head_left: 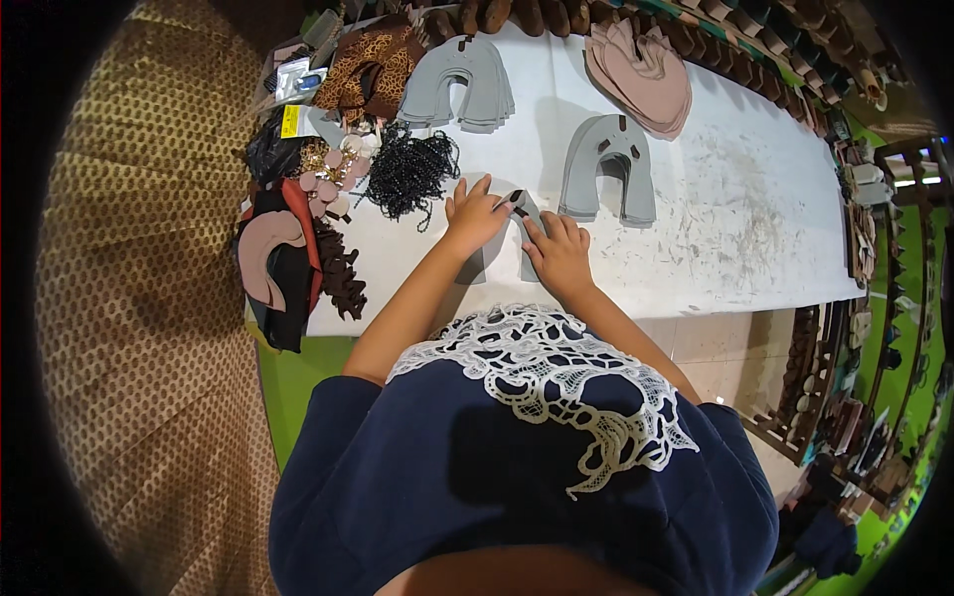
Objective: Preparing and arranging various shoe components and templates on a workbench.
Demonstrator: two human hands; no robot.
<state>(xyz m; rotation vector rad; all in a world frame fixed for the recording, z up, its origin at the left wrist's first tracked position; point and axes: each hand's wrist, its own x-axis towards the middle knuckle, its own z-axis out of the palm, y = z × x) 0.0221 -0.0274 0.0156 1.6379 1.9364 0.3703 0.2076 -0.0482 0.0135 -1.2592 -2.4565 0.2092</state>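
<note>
Between my hands a grey U-shaped shoe-upper piece point(530, 263) lies on the white-covered table point(725, 199), with a small dark brown strip point(518, 198) at its curved top. My left hand point(475, 216) rests at the left of that curve, fingers spread, its thumb tip touching beside the strip. Lying over the piece's right side is my right hand point(562, 254), fingers apart and stretched toward the top. My hands and forearms cover part of the piece. Just beyond my right hand sits a stack of similar grey pieces point(580, 169), with small brown strips on the top one.
More grey U-shaped pieces point(415, 94) and a pink stack point(656, 84) lie at the back. Left are leopard-print pieces point(383, 70), black beaded strands point(407, 171), pink discs point(323, 189) and a curved pink piece point(260, 258). Shoe lasts point(527, 17) line the far edge; racks point(894, 268) stand right.
</note>
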